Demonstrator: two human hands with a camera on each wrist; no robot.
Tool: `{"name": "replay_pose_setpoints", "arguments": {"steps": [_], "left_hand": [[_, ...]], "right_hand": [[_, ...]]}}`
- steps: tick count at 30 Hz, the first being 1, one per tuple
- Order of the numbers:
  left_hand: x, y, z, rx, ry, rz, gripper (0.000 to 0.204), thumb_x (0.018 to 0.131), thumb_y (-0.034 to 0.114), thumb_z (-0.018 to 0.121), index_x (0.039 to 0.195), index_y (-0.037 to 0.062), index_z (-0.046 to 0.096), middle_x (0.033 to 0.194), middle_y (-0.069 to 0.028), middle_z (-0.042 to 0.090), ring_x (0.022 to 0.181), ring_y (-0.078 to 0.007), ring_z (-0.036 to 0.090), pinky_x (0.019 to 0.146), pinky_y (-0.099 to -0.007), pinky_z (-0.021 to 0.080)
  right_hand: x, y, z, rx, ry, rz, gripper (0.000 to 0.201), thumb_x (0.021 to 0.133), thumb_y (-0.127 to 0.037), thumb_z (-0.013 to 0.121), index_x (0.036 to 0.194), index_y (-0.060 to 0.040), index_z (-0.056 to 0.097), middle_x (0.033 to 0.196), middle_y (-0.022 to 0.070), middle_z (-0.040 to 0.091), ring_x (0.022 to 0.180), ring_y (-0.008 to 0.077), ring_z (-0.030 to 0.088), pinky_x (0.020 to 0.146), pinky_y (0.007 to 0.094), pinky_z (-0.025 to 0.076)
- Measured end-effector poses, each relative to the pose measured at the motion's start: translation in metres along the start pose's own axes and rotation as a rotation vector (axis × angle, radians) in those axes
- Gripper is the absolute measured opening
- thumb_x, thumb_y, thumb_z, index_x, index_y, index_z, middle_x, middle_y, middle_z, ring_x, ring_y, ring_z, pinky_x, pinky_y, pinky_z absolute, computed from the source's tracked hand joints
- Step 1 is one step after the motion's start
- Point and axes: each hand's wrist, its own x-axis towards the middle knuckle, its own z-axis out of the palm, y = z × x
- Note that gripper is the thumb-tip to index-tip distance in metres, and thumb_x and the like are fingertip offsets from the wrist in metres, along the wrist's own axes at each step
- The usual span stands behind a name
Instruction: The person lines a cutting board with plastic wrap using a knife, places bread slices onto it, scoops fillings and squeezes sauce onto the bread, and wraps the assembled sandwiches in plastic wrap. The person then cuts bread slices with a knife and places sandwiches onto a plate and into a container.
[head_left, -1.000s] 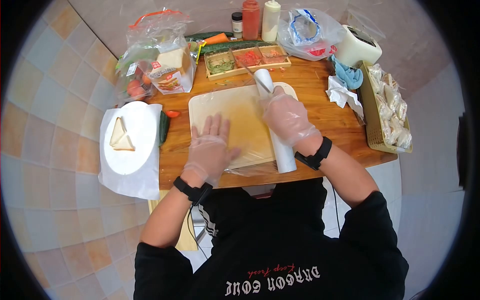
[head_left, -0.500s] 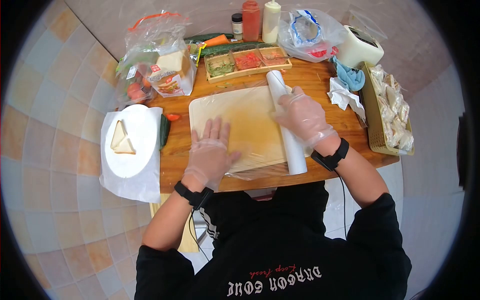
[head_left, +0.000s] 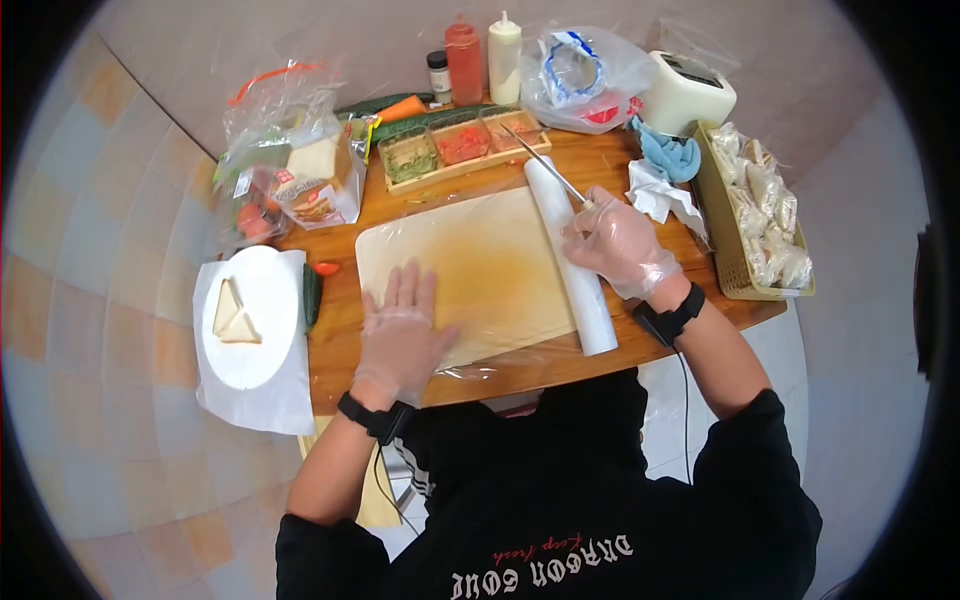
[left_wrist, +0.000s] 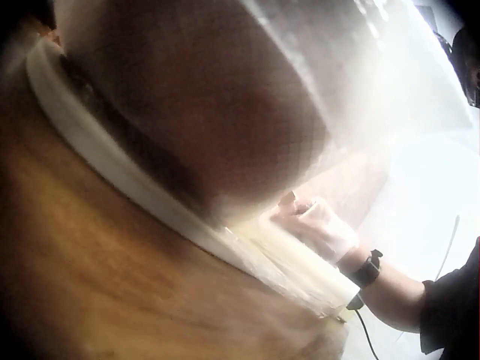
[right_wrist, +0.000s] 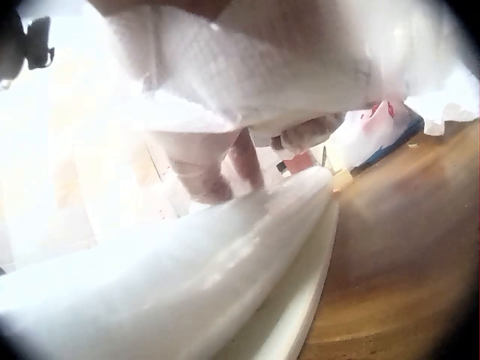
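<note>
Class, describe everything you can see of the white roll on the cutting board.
The white roll is a long, smooth cylinder, apparently cling film, lying flat along the right edge of the pale cutting board. A clear sheet spreads from it across the board. The gloved right hand rests on it; the left hand presses the sheet flat.

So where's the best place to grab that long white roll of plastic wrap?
Probably around its bare middle, coming down from above. The roll of plastic wrap lies flat along the right edge of the cutting board, a round tube fingers can curl over. The right hand already rests by its far half, and the near end sticks past the board, so that end looks free too.
</note>
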Motion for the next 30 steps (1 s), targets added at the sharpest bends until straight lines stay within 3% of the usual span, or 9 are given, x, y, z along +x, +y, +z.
{"name": "replay_pose_setpoints", "arguments": {"steps": [3,5,9,15,21,24,26,27,30], "left_hand": [[-0.001,-0.001,0.000,0.003,-0.012,-0.014,0.085,0.098,0.049,0.061,0.163,0.0030,0.032,0.172,-0.0201,0.024,0.159,-0.0382,0.023,0.125,-0.0635,0.018],[-0.001,0.000,-0.003,-0.010,-0.026,-0.026,0.086,0.098,0.051,0.061,0.163,0.0032,0.032,0.172,-0.0195,0.023,0.159,-0.0382,0.023,0.125,-0.0637,0.017],[-0.002,-0.002,0.000,-0.008,-0.007,-0.016,0.087,0.097,0.052,0.061,0.163,0.0034,0.032,0.173,-0.0190,0.023,0.159,-0.0383,0.022,0.126,-0.0638,0.016],[0.000,-0.005,-0.001,-0.036,-0.015,-0.018,0.086,0.098,0.053,0.060,0.163,0.0057,0.033,0.172,-0.0195,0.024,0.159,-0.0371,0.024,0.125,-0.0652,0.014],[0.002,0.013,-0.067,0.189,0.072,-0.007,0.086,0.094,0.053,0.066,0.161,0.0078,0.038,0.168,-0.0219,0.033,0.156,-0.0401,0.029,0.124,-0.0634,0.021],[0.016,0.016,-0.086,0.140,-0.014,0.064,0.083,0.094,0.052,0.063,0.161,0.0082,0.039,0.170,-0.0191,0.030,0.156,-0.0379,0.030,0.123,-0.0686,0.017],[0.042,0.022,-0.064,0.046,0.117,0.309,0.082,0.092,0.050,0.067,0.158,0.0082,0.043,0.167,-0.0207,0.035,0.155,-0.0401,0.031,0.123,-0.0639,0.023],[0.057,0.030,-0.056,0.044,0.121,0.309,0.082,0.092,0.050,0.067,0.158,0.0082,0.043,0.167,-0.0207,0.035,0.155,-0.0401,0.031,0.123,-0.0639,0.023],[0.100,0.057,-0.036,-0.051,-0.036,0.425,0.079,0.092,0.048,0.066,0.157,0.0089,0.044,0.168,-0.0192,0.034,0.155,-0.0403,0.031,0.123,-0.0649,0.025]], "right_hand": [[-0.005,0.000,-0.002,0.072,0.004,-0.025,0.031,0.076,-0.027,0.084,0.097,-0.0041,0.080,0.093,0.0155,0.065,0.083,0.0354,0.067,0.075,0.0436,0.055],[-0.006,-0.003,-0.005,0.171,0.012,0.120,0.032,0.070,-0.019,0.088,0.096,-0.0031,0.080,0.084,0.0147,0.065,0.088,0.0305,0.065,0.077,0.0399,0.054],[-0.010,0.001,0.000,0.206,0.047,0.198,0.030,0.072,-0.018,0.085,0.097,-0.0032,0.080,0.082,0.0156,0.067,0.089,0.0291,0.065,0.079,0.0390,0.054],[-0.013,0.010,0.022,0.192,0.016,0.015,0.023,0.081,-0.015,0.075,0.103,-0.0107,0.082,0.095,0.0182,0.069,0.086,0.0366,0.069,0.079,0.0426,0.056],[-0.009,-0.014,0.012,0.177,-0.033,0.082,0.020,0.082,-0.012,0.074,0.099,-0.0046,0.081,0.091,0.0192,0.073,0.089,0.0369,0.066,0.084,0.0418,0.054],[-0.010,-0.005,0.020,0.134,0.026,-0.008,0.015,0.085,-0.018,0.072,0.095,-0.0131,0.082,0.094,0.0160,0.070,0.086,0.0351,0.069,0.080,0.0442,0.057],[-0.011,-0.003,0.018,0.104,0.043,-0.018,0.016,0.084,-0.018,0.073,0.097,-0.0138,0.082,0.093,0.0151,0.071,0.088,0.0344,0.069,0.080,0.0439,0.057],[-0.012,-0.003,0.016,0.100,0.043,-0.020,0.016,0.084,-0.018,0.073,0.097,-0.0138,0.082,0.093,0.0151,0.071,0.088,0.0344,0.069,0.080,0.0439,0.057],[-0.016,-0.003,0.010,0.069,0.046,-0.028,0.018,0.084,-0.018,0.073,0.099,-0.0138,0.082,0.095,0.0150,0.071,0.089,0.0341,0.069,0.080,0.0437,0.056]]}}
